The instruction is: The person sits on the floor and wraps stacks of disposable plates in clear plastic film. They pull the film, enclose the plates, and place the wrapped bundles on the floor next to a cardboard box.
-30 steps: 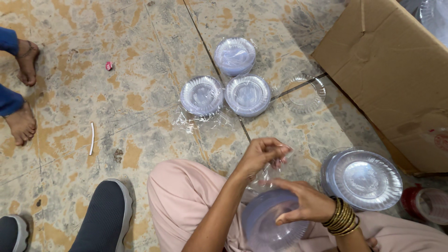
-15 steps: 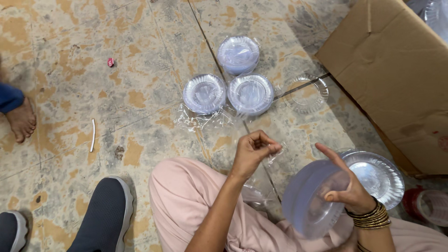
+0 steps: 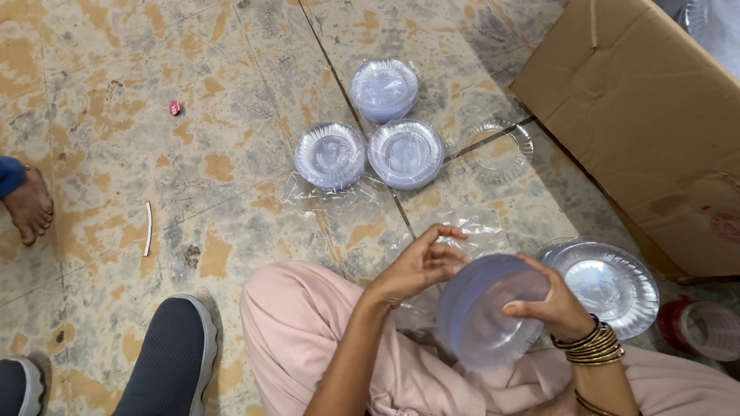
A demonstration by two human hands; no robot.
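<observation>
My right hand (image 3: 552, 306) grips a stack of clear plastic plates (image 3: 487, 317), tilted on edge above my lap. My left hand (image 3: 422, 263) touches the stack's upper rim with curled fingers. Thin clear wrapping (image 3: 479, 229) lies on the floor just beyond my hands. Three wrapped stacks of the same plates sit on the tiled floor ahead: one at the back (image 3: 384, 88), one left (image 3: 330, 156), one right (image 3: 405, 153). A single clear plate (image 3: 499, 150) lies beside them. Another stack of plates (image 3: 605, 284) rests by my right wrist.
A large cardboard box (image 3: 655, 123) stands at the right. A red-rimmed container (image 3: 703, 330) sits at the lower right. Another person's bare foot (image 3: 29, 208) is at the left edge, a dark shoe (image 3: 166, 362) at the lower left. A white stick (image 3: 147, 229) and red scrap (image 3: 175, 108) lie on the floor.
The plate stack has swung from my lap up to the right, then back toward the middle. My left hand, raised pinching wrapping, has come down onto the stack's rim.
</observation>
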